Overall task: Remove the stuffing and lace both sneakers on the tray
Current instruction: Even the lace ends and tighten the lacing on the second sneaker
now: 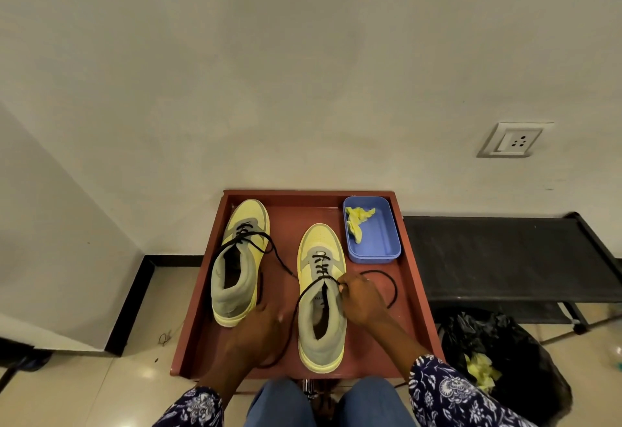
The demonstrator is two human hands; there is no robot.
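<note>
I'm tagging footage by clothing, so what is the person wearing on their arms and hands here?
Both hands, left hand and right hand, are bare: no gloves, rings or watch show. The forearms are uncovered too. Each arm has a dark navy sleeve with a white floral print, the left sleeve and right sleeve both ending short of the wrist.

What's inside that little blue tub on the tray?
The blue tub holds crumpled yellow paper stuffing toward its far left corner; the rest of its floor shows bare. Whatever lies beneath the paper is covered. The tub stands in the red tray's far right corner.
</note>
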